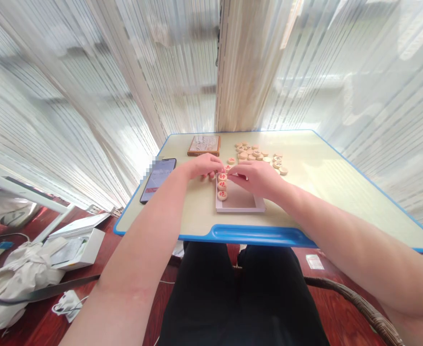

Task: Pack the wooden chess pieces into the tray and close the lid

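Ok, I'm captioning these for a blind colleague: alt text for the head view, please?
A person's left hand and right hand are close together at the far end of a shallow white box, where red-marked round pieces line the left side. More loose pieces lie beyond on a blue-edged table.

The left hand and right hand nearly meet at a white box; red-marked xiangqi pieces line its left side.

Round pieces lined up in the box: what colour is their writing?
Red, on the pale round pieces in the box; best seen in the head view.
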Demonstrator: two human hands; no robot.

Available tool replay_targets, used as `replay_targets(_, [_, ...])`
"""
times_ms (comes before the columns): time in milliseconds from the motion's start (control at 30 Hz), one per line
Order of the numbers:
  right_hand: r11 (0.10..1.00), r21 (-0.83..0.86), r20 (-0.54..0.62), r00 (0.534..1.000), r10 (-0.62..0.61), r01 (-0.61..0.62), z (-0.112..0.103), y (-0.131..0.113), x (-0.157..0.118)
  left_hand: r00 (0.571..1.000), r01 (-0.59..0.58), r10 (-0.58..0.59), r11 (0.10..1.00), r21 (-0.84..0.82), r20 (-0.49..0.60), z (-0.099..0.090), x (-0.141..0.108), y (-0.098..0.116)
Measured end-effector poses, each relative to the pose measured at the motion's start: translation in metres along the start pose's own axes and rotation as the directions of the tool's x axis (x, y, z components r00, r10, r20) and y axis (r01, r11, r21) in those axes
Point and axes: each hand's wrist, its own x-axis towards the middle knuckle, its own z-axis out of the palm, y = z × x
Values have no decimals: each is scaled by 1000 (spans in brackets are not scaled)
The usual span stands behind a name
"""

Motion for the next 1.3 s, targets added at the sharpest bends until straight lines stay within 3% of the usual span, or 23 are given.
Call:
replay_targets(100, [989, -59, -10, 991, 137, -137, -8, 6, 2, 1000, 15, -15, 1000, -15, 14, -1, 0, 0])
replay_targets(267, [977, -58, 178, 961, 210, -203, -15, 17, 4, 1000, 22, -23, 999, -25, -13, 1, 0, 2])
replay_targets(400, [964, -82, 181, 948, 263, -252, -12, 19, 5, 977, -61, 53, 997, -36, -205, 8, 2, 7])
replay_targets(500, [954, -81, 163, 941, 297, -287, -9, 21, 6, 927, -102, 99, 995, 10, -362, 13, 7, 7])
replay_targets(600, [947, -46, 149, 935, 322, -319, -7, 27, 7, 888, -105, 132, 991, 86, -441, 16, 12, 0])
replay_targets(733, [946, 58, 121, 942, 312, -320, -6, 39, 7, 889, -112, 132, 991, 73, -437, 19, 19, -12])
replay_targets(833, [933, 153, 24, 945, 326, -326, -4, 50, 6, 904, -97, 104, 995, 37, -414, 20, 20, -15])
replay_targets(967, [946, 82, -124, 939, 321, -313, 2, 66, 7, 926, -61, 63, 998, 16, -372, 19, 18, -12])
replay_targets(1133, [989, 2, -4, 989, 151, -151, 10, 77, 9, 921, -61, 42, 998, -36, -387, 19, 17, -7])
replay_targets(1300, [974, 6, -66, 972, 225, -226, 15, 82, 11, 922, -55, 34, 997, -44, -386, 19, 17, -8])
